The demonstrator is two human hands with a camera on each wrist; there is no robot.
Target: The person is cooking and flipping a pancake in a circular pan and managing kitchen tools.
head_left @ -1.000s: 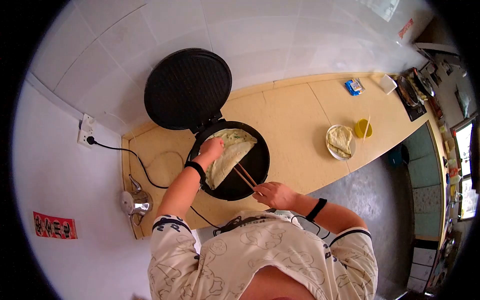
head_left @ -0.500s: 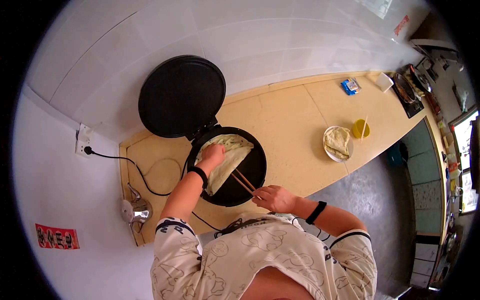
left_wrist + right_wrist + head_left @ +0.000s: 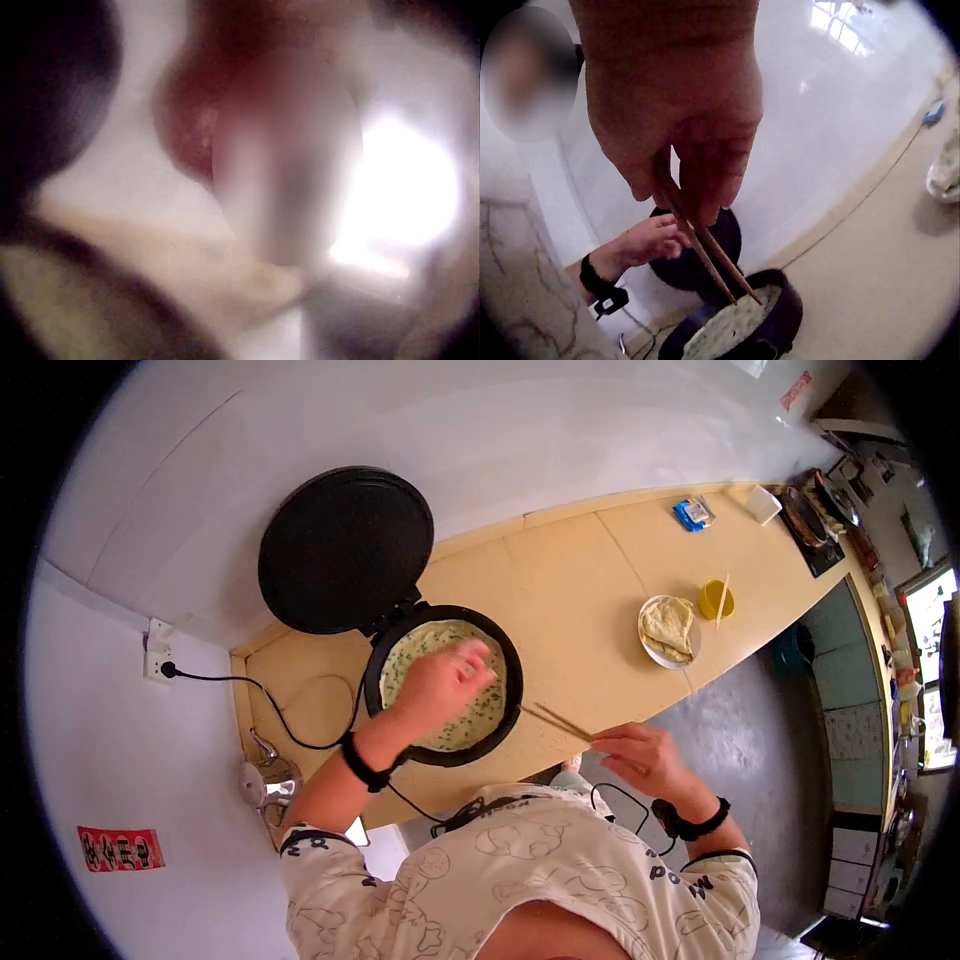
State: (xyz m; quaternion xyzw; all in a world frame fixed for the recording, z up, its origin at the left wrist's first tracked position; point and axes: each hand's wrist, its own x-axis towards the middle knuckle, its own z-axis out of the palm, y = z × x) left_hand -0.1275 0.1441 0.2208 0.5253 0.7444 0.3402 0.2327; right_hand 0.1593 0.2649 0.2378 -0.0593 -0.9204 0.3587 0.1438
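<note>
A round, pale flatbread flecked with green [image 3: 480, 718] lies flat in the black electric griddle [image 3: 513, 690]. Over it hovers my left hand [image 3: 445, 685], fingers loosely bent and holding nothing. Right of the griddle, my right hand [image 3: 645, 755] grips a pair of wooden chopsticks [image 3: 558, 722] whose tips point toward the griddle's rim. The right wrist view shows these chopsticks [image 3: 709, 259] pinched between thumb and fingers, with my left hand [image 3: 649, 241] beyond them. The griddle's lid [image 3: 350, 550] stands raised against the wall. The left wrist view is mostly blurred.
A plate [image 3: 647, 648] of folded flatbread stands farther right on the counter, beside a yellow cup [image 3: 712, 600] with a pale stick across it. A blue packet [image 3: 692, 514] lies behind. A metal kettle [image 3: 268, 782] and black cord [image 3: 245, 677] are at the left.
The flatbread, folded over before, now lies spread flat in the griddle. My right hand has drawn the chopsticks out to the right; my left hand has let go of the flatbread and lifted.
</note>
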